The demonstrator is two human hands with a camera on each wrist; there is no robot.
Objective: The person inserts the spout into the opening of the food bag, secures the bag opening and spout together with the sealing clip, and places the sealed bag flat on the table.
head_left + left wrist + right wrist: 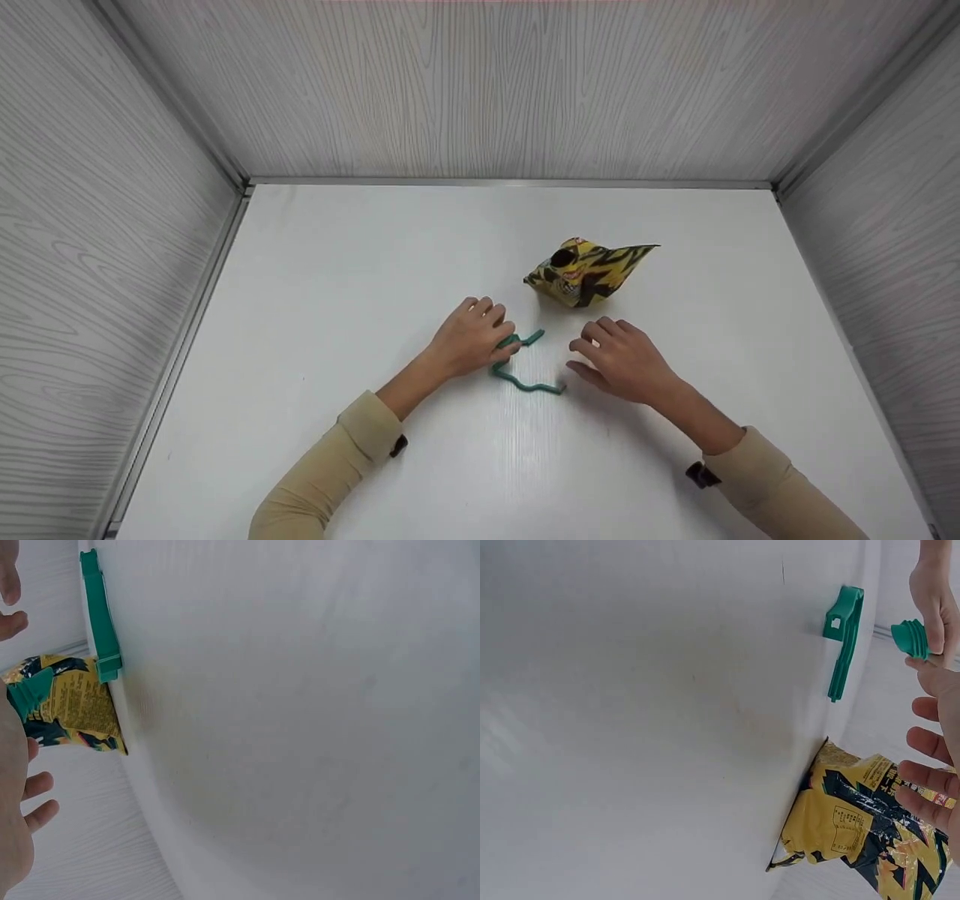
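My left hand [466, 341] pinches a green ridged piece [909, 637] with a round opening; the left thumb lies over it in the right wrist view. A long green plastic clip [529, 388] shows between the two hands in the head view, its bent arm close to the left fingers. In the left wrist view, the clip [100, 615] is a straight strip at the table surface. To the right of it, my right hand [622, 361] is held with loosely bent fingers and nothing in them. Beyond both hands stands a yellow and black snack bag [596, 277].
A white table [375, 247] spreads under the hands. Pale wood-grain panels enclose it at the back [487, 90], left and right. Both arms wear beige sleeves [371, 427], with a small dark device near each cuff.
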